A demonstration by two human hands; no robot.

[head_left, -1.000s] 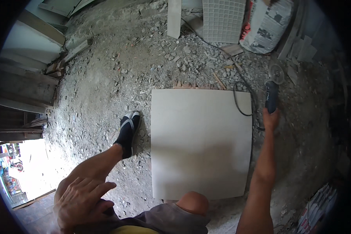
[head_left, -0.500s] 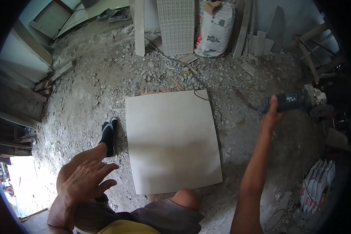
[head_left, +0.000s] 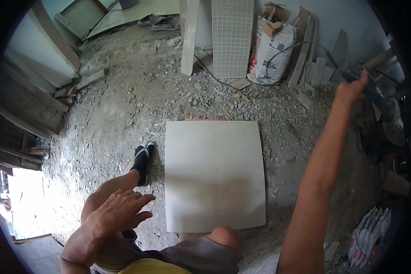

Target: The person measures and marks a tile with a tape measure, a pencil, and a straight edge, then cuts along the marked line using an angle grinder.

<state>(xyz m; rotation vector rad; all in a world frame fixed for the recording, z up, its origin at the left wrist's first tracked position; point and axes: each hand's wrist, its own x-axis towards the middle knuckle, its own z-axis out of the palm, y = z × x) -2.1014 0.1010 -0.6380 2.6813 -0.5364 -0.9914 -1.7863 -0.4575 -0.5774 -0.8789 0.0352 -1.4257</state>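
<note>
My right hand [head_left: 353,90] is stretched far out to the right, its fingers wrapped round the dark body of an angle grinder [head_left: 378,98]. The grinder's head and disc, at its far right end, hang over the shadowed clutter there. From its back end a black cord [head_left: 301,43] loops across in front of a white sack. Over my left leg hovers or rests my left hand [head_left: 123,208]; its fingers are stretched out and it holds nothing. A large pale tile [head_left: 214,160] lies flat in front of me, its near edge by my bare knee [head_left: 226,237].
Gravel and rubble [head_left: 118,109] cover the floor. Against the far wall lean a grid-backed tile panel [head_left: 233,39], a white sack [head_left: 274,52] and narrow tile strips [head_left: 306,55]. Several white packets [head_left: 369,237] sit at the lower right. Shoes [head_left: 166,23] lie at the back.
My right hand has swung the grinder farther out and away to the right, lifting its cord off the tile. My left hand keeps its pose. The whole view has shifted.
</note>
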